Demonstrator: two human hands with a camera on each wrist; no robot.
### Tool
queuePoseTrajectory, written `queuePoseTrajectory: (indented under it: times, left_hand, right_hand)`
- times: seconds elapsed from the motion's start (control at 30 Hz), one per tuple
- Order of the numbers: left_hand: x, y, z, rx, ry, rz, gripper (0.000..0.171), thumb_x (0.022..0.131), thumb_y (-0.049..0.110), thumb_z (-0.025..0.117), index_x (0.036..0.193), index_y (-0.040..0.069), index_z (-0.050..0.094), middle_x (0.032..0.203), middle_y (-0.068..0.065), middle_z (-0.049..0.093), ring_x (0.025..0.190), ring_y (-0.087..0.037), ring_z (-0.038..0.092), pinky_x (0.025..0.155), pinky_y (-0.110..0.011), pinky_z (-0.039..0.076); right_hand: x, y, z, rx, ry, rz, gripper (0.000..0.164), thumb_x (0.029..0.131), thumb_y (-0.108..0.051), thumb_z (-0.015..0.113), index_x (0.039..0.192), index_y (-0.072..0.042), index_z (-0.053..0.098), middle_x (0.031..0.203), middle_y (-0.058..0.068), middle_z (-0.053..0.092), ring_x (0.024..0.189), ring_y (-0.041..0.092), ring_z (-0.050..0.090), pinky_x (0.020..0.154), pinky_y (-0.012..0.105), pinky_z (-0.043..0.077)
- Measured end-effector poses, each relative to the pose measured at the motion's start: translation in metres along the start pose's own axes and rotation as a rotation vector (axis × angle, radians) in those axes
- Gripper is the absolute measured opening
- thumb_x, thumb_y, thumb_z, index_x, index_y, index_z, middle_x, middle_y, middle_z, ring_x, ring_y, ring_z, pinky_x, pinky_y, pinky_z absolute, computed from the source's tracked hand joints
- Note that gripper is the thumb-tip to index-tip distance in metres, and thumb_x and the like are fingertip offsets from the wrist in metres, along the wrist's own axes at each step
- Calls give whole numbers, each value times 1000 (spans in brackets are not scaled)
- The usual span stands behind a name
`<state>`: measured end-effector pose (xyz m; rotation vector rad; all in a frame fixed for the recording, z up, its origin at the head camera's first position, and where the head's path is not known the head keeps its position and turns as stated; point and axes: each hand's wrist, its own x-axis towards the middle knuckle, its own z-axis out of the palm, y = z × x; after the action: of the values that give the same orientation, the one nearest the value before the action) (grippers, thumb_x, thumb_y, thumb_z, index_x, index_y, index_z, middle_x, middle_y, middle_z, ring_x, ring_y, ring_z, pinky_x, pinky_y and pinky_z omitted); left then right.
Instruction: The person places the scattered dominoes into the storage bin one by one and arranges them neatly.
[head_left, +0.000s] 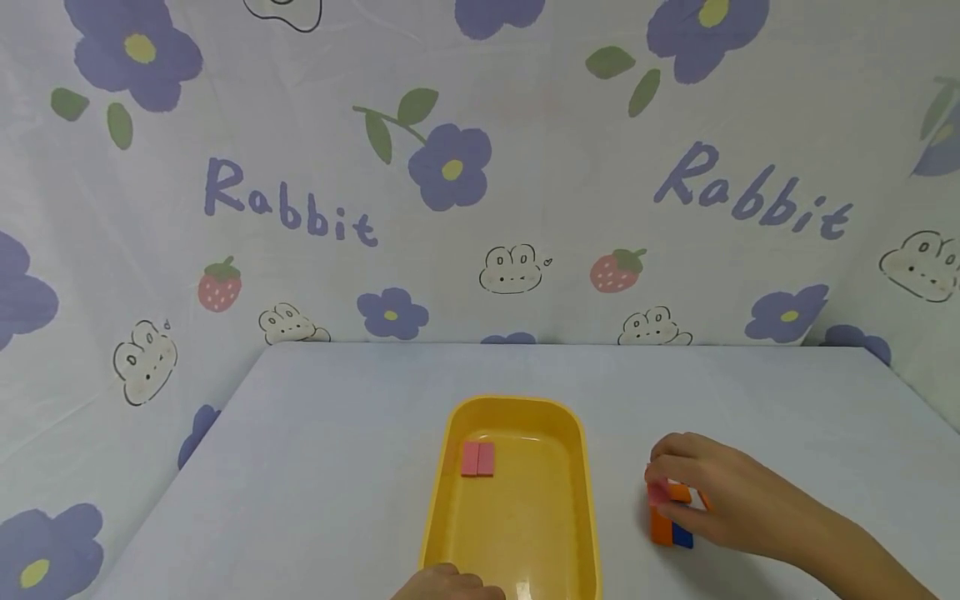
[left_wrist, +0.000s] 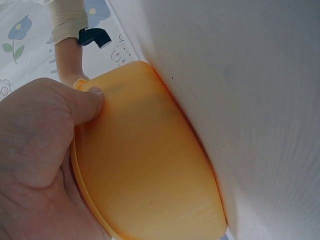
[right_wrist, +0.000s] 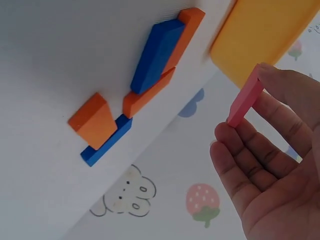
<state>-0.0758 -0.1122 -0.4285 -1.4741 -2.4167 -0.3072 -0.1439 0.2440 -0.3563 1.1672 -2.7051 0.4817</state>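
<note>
A yellow plastic tray (head_left: 588, 500) lies on the table, and two pink blocks (head_left: 486, 459) rest side by side in its far left part. At the tray's near end my left hand (head_left: 450, 583) grips the rim; the left wrist view shows the thumb (left_wrist: 90, 104) against the outer wall. To the right of the tray, my right hand (head_left: 720, 492) pinches a pink block (right_wrist: 245, 98) between thumb and fingertips. Below that hand lie several orange blocks (right_wrist: 149, 93) and blue blocks (right_wrist: 157, 55), some touching; the hand partly hides them in the head view.
The white tabletop (head_left: 337, 467) stretches around the tray on both sides. A fabric backdrop (head_left: 555, 183) printed with flowers, rabbits and strawberries stands behind the table and along its sides.
</note>
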Motion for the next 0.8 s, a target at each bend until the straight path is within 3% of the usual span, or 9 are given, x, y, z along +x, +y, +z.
queuePoseTrajectory:
  times: [0.3, 0.6, 0.8]
  left_hand:
    - [0, 0, 0, -22, -21, -13, 11, 83, 26, 76, 86, 22, 66, 64, 16, 48, 56, 10, 33, 57, -5, 21]
    - [1, 2, -2, -15, -3, -17, 13, 81, 27, 77, 82, 23, 65, 62, 17, 47, 55, 10, 30, 56, -5, 20]
    - [1, 2, -1, -10, 76, -1, 17, 77, 25, 80, 78, 22, 64, 59, 16, 44, 53, 10, 26, 55, -5, 19]
  right_hand:
    - [15, -8, -3, -22, 1, -10, 32, 76, -13, 87, 91, -30, 65, 105, -9, 61, 94, 14, 60, 78, 31, 57]
    - [27, -10, -1, -25, 87, -148, 35, 72, -11, 89, 92, -26, 64, 103, -9, 61, 90, 11, 59, 76, 28, 56]
    - [34, -15, -1, -18, 35, -78, 30, 76, -15, 88, 93, -26, 66, 103, -9, 61, 91, 12, 59, 78, 29, 56]
